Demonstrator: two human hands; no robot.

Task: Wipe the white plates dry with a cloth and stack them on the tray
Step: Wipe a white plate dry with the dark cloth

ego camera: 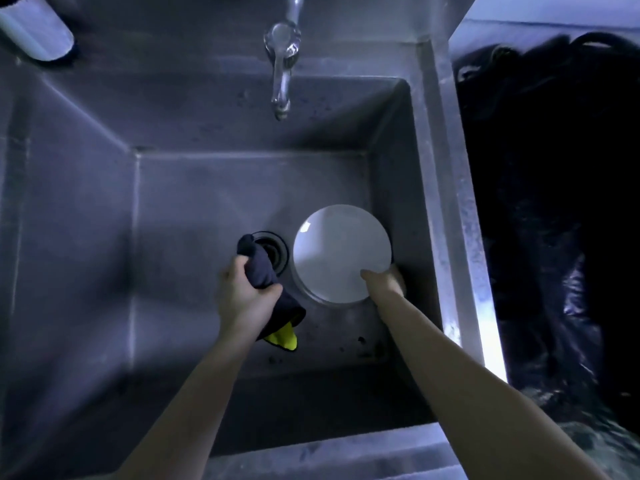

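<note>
While the right grip [384, 280] pinched just the rim of the round white plate [341, 251] in the grey steel sink [86, 202], it could slip and chip; the left grip [242, 292] clutched a dark cloth [259, 266].

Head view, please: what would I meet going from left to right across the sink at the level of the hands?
The left hand gripping the cloth → plate, held at its near right edge by the right hand → sink rim → black bag.
</note>
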